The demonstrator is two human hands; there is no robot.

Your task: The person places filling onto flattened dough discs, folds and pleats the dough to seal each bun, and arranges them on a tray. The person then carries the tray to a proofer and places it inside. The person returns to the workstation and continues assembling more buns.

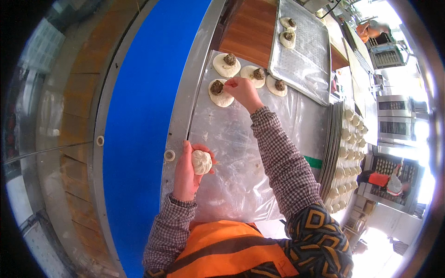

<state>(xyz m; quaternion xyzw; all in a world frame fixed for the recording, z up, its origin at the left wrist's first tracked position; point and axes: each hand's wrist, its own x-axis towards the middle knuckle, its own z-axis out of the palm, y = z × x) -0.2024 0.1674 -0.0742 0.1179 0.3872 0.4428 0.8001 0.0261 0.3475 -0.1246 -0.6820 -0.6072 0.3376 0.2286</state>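
A plastic-covered work surface point(241, 153) runs beside a wide blue belt point(139, 129) in a bakery-like room, with ovens and racks bending along the right rim.

The left hand point(187, 169) cups a finished, pleated bun point(201, 161) in its palm, fingers curled loosely around it, held just above the plastic sheet near the belt's metal edge. The right hand point(242, 90) reaches forward, its fingertips pinched together at the rim of a flat dough round point(219, 93) topped with a dark lump of filling; whether it already grips the dough edge or only touches it is hard to tell.

Just beyond that round lie three more filled dough rounds: one point(226, 64) farther ahead, one point(253, 75) beside the reaching hand, and one point(276, 85) to its right, next to the edge of a metal baking tray point(301, 60). Two more filled rounds point(288, 30) sit on the far end of that tray. To the right, a stack of trays point(331, 148) carries rows of shaped buns point(347, 153). Checked sleeves and an orange vest point(222, 252) fill the lower edge.
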